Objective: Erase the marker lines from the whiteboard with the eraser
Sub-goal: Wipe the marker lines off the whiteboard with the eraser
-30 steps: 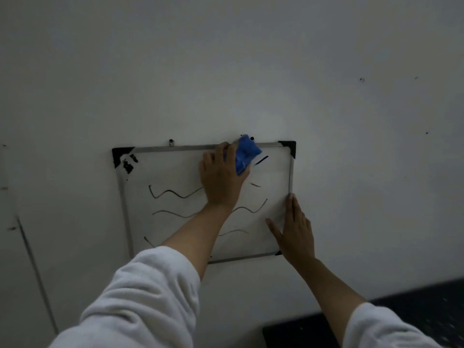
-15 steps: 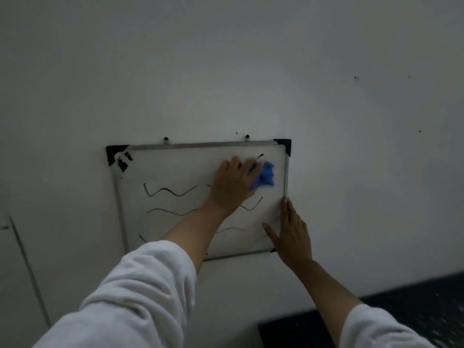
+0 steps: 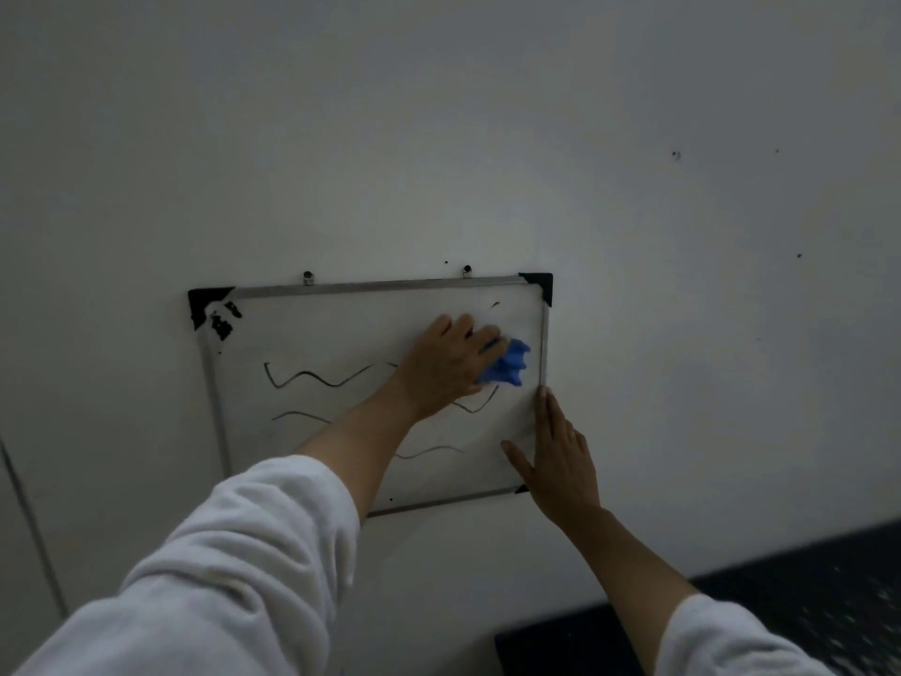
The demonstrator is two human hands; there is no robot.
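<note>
Smooth, faintly glossy whiteboard with thin brushed-metal frame and black plastic corners, crumpled soft blue cloth eraser, matt painted wall, soft white fleecy sleeve, dark speckled surface with slight sheen

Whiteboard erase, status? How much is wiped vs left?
Early on. Done: the upper right of the whiteboard looks mostly clean, bar a small speck. In hand: the left hand presses the blue eraser near the right edge while the right hand steadies the frame. Left: wavy lines at top, middle and bottom.
</note>
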